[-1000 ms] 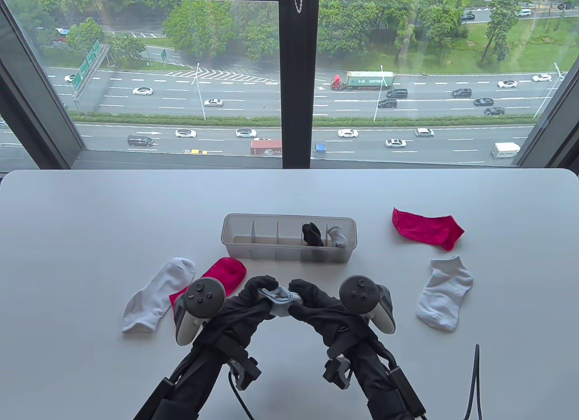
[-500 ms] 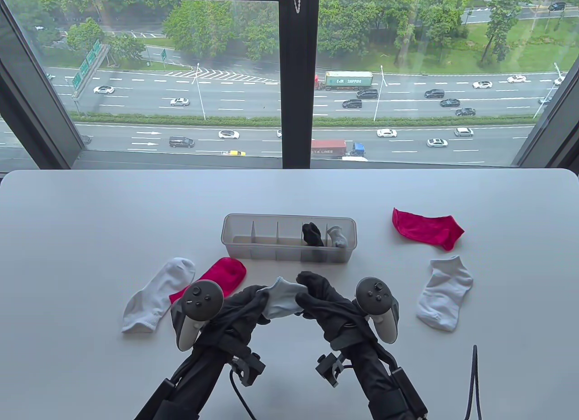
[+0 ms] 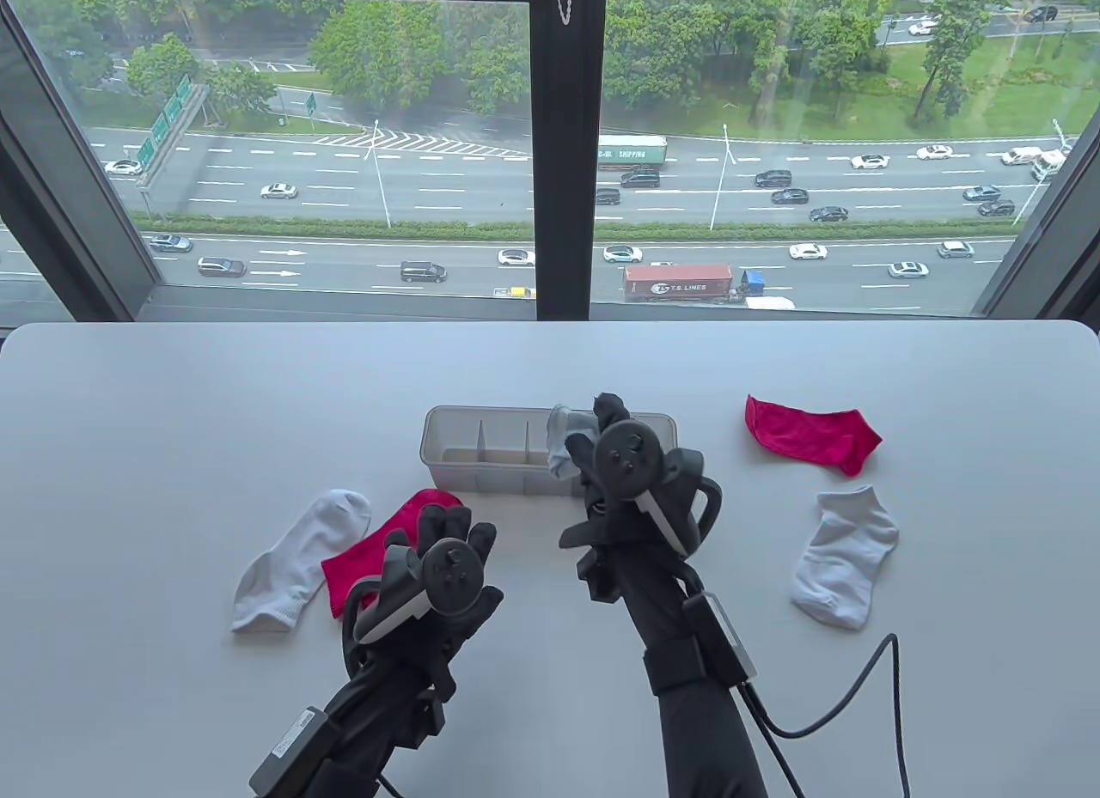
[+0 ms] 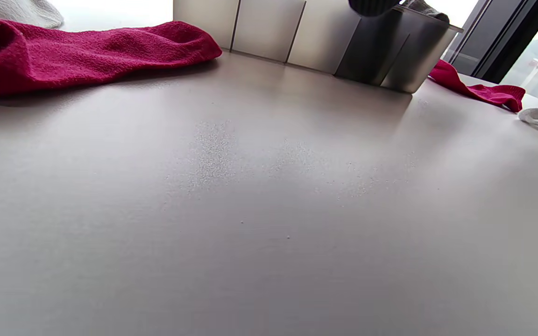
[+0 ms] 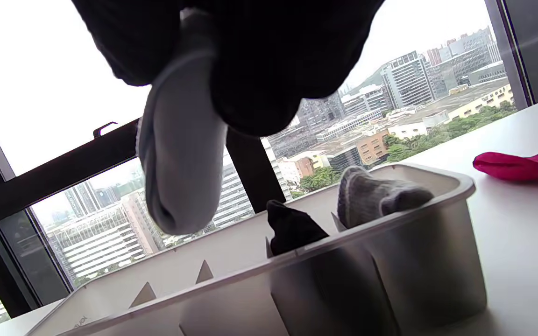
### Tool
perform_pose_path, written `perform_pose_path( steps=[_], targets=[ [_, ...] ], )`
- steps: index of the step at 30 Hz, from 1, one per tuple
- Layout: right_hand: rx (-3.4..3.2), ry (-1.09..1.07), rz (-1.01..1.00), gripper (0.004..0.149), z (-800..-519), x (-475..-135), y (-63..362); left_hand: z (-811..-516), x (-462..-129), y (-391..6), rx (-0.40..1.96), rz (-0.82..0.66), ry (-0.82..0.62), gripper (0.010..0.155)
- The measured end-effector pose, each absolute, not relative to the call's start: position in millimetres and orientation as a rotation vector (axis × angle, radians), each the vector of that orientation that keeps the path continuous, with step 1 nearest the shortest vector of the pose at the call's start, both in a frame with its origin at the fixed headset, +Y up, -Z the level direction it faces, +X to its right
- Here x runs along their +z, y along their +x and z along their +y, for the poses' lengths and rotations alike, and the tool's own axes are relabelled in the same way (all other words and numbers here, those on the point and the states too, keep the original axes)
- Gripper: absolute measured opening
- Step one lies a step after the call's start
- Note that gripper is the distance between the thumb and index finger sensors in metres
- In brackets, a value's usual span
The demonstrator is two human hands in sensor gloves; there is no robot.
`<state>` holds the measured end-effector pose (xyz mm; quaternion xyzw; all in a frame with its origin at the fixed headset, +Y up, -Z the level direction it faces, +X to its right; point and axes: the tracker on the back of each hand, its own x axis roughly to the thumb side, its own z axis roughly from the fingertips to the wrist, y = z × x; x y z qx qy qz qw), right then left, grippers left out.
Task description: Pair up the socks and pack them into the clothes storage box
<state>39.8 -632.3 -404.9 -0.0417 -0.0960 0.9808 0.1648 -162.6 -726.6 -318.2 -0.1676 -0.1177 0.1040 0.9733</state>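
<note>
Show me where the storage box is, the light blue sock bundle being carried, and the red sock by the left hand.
storage box (image 3: 464, 476): table view, near front wall.
light blue sock bundle (image 5: 180, 154): right wrist view, hanging middle.
red sock (image 4: 87, 51): left wrist view, middle of its body.

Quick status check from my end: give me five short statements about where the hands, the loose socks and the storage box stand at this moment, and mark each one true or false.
1. The right hand holds a light grey rolled sock pair above the storage box. True.
2. The left hand grips a white sock. False: its fingers are spread and hold nothing, over the near red sock.
3. Two red socks lie loose on the table. True: the other red sock lies right of the box.
4. The box is empty. False: the right wrist view shows a black pair and a grey pair in it.
5. Both white socks lie side by side. False: one white sock is at the left, the other white sock at the right.
</note>
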Motion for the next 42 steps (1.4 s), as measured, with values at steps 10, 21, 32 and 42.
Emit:
perform_pose_path(
  steps=[10,21,32,42],
  targets=[
    [3.263,-0.104,-0.137,0.050,-682,-460,-27,-729,-323,-172,0.234,-0.201,-0.362,0.068],
    [3.102,0.113,-0.322,0.053,-645,-431,3,-730,-321,-166,0.195,-0.239,-0.376,0.069],
    [3.085,-0.631,0.244,0.068,-698,-370,231,-719,-313,-153,0.189,-0.315,-0.337,0.067],
    [3.046,-0.583,0.515,0.058,-759,-338,269,-719,-311,-145,0.271,-0.390,-0.345,0.069]
  ],
)
